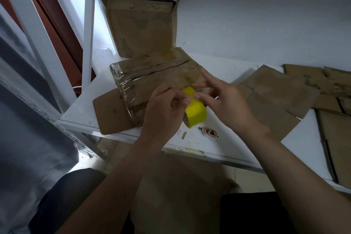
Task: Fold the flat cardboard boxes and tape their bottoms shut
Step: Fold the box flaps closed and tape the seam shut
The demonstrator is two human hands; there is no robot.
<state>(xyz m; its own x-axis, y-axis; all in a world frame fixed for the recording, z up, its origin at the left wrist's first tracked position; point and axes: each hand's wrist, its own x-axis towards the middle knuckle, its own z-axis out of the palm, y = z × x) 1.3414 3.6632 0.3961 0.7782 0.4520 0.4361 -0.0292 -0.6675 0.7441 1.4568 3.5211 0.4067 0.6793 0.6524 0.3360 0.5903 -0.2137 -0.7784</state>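
Head: 2 hands [163,109] [227,101] on 1 tape roll [196,111]

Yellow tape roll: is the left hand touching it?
Touching. The head view shows the left hand with its fingers curled onto the yellow tape roll, with no gap between them.

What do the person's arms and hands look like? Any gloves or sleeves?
No gloves, no sleeves in view. The left hand and right hand are bare, and both forearms are bare right to the picture's edge. No watch, ring or bracelet shows. The fingernails look short.
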